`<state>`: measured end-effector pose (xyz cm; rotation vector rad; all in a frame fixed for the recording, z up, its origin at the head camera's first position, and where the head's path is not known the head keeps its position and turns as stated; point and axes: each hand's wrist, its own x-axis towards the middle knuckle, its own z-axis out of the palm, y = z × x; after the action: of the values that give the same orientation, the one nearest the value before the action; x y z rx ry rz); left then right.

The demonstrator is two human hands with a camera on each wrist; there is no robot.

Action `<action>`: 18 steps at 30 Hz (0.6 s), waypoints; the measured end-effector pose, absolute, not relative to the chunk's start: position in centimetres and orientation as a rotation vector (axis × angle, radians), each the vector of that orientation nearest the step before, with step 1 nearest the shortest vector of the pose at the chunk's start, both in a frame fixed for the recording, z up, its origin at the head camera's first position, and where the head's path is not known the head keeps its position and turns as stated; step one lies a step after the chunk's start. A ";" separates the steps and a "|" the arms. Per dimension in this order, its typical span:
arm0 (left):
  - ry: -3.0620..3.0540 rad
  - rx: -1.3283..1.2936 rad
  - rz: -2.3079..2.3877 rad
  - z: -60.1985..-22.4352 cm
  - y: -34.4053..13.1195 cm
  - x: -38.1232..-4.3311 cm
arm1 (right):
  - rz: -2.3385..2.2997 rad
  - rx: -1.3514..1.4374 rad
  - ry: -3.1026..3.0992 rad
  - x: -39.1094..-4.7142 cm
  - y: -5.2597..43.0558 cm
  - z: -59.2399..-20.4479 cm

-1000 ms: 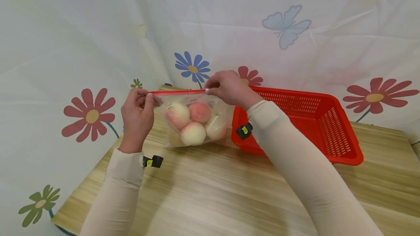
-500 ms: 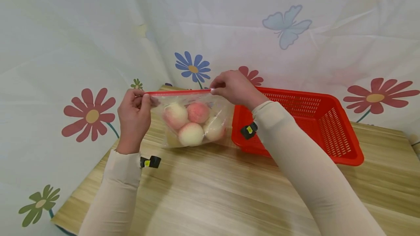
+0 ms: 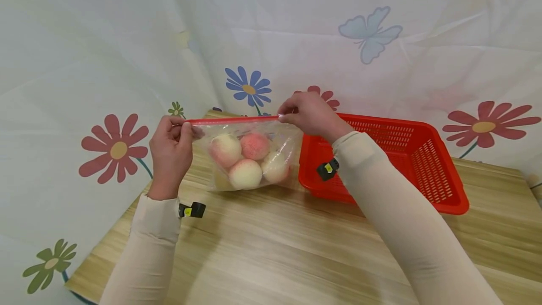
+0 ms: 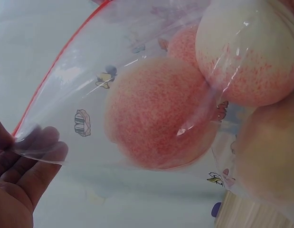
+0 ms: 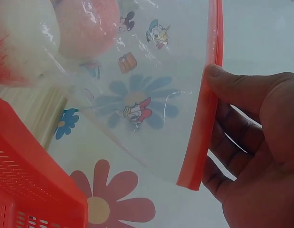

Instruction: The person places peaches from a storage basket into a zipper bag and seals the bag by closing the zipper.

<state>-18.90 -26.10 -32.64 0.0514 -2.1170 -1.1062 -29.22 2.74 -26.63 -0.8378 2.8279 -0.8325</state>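
Note:
A clear zip bag (image 3: 277, 142) with a red seal strip hangs between both hands, its top edge stretched nearly level. Several pink-and-cream peaches (image 3: 245, 174) lie inside it. At the bag's left top corner, the left hand (image 3: 171, 154) pinches the strip between thumb and fingers. The right hand (image 3: 313, 114) pinches the strip near its right end; in the right wrist view a short end of the red strip (image 5: 192, 166) extends past the thumb. The left wrist view shows a peach (image 4: 161, 114) close up through the printed plastic.
A red plastic basket (image 3: 455, 192) with slotted walls stands right of the bag, partly behind the right forearm. Both are over a wood-grain table (image 3: 271, 248). A white cloth backdrop (image 3: 296, 22) with printed flowers and a butterfly rises behind.
The right hand has slid rightward along the red strip toward the bag's right end. The left hand and bag have shifted slightly left. The basket has stayed in place.

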 end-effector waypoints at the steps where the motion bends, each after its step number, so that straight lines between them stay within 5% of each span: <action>1: -2.117 0.050 -1.101 -32.7 -26.1 -18.9 | -0.834 -0.837 2.828 -29.2 2.8 -26.7; 18: -2.146 0.093 -1.063 -32.6 -26.9 -18.7 | -0.912 -0.769 2.804 -29.7 4.6 -27.1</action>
<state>-18.66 -26.92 -32.64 0.0931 -2.1455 -1.0633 -29.71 4.56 -27.05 -0.7685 2.8045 -0.9117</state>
